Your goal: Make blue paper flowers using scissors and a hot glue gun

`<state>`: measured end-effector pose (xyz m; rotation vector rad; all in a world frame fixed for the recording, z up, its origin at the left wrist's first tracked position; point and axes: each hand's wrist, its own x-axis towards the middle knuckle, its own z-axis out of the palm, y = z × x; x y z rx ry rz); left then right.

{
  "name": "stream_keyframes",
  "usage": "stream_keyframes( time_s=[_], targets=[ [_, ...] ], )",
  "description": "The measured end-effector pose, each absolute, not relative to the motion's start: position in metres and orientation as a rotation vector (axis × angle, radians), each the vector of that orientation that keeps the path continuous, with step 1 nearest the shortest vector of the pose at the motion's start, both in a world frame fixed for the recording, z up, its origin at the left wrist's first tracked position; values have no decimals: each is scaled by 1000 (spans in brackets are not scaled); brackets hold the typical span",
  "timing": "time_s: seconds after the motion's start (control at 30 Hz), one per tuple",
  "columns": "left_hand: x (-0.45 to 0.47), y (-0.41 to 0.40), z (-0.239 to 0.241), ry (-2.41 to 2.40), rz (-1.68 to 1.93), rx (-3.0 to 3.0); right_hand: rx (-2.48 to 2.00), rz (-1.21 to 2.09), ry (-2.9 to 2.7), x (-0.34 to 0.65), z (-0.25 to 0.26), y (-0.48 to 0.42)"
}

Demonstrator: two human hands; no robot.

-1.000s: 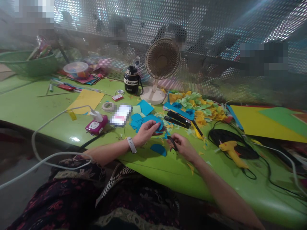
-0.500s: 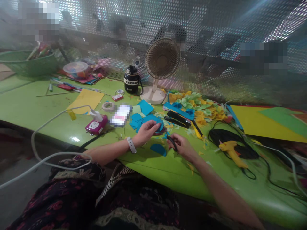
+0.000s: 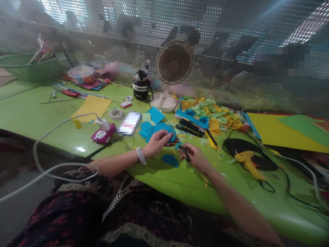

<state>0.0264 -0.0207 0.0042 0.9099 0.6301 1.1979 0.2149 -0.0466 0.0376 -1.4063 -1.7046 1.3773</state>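
My left hand (image 3: 156,142), with a white band at the wrist, pinches a piece of blue paper (image 3: 168,131) just above the green table (image 3: 46,113). My right hand (image 3: 196,158) is closed round the handles of small black scissors (image 3: 183,149), whose blades point up into the edge of that blue paper. A cut blue half-round piece (image 3: 169,160) lies on the table between my two hands. More blue paper pieces (image 3: 149,128) lie just behind my left hand.
A small desk fan (image 3: 172,70) and a black bottle (image 3: 141,86) stand behind. Yellow and green paper scraps (image 3: 216,115), a yellow glue gun (image 3: 248,163) with black cables, coloured paper sheets (image 3: 285,132), a pink charger (image 3: 104,134), tape roll (image 3: 116,114) and green basket (image 3: 28,67) surround.
My hands have hardly moved. The left hand has turned the blue paper slightly against the scissor blades.
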Motion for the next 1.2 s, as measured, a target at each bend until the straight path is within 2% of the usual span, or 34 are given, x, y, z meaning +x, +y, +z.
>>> stream_keyframes(
  time_s=[1.2],
  targets=[
    [27, -23, 7, 633, 1196, 913, -1397, 1387, -1726, 214, 42, -48]
  ],
)
